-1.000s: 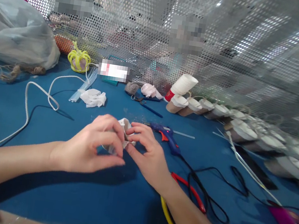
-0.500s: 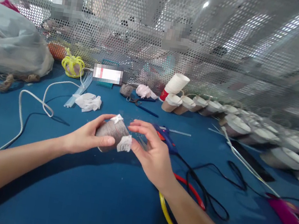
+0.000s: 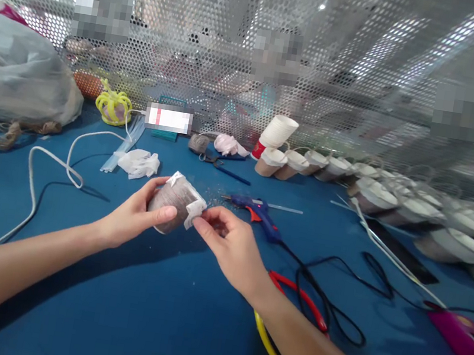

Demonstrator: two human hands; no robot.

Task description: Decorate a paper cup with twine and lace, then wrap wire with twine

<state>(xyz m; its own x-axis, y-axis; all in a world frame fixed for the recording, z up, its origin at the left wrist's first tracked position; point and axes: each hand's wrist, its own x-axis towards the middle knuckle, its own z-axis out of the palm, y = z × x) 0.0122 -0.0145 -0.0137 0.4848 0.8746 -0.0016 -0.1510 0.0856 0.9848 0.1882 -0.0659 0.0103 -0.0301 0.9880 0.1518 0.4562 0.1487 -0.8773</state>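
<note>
My left hand [image 3: 134,218] is wrapped round a small cup wound with brownish twine [image 3: 172,203], held on its side just above the blue table [image 3: 144,307]. White fabric sticks out at the cup's rim. My right hand [image 3: 228,245] pinches a flap of that white fabric [image 3: 193,211] at the cup's right edge with thumb and forefinger. A blue glue gun [image 3: 258,211] lies just right of my hands.
A row of twine-wrapped cups [image 3: 354,178] runs along the back right, with a stack of white paper cups [image 3: 277,133]. White cable [image 3: 55,160], black cables [image 3: 335,295], red and yellow wire [image 3: 280,328], scissors [image 3: 221,166], a plastic bag [image 3: 15,70] and a perforated metal screen [image 3: 258,43] surround the spot.
My left hand turned the cup so its twine side shows. My right hand went from open fingers beside the cup to a pinch on the white flap.
</note>
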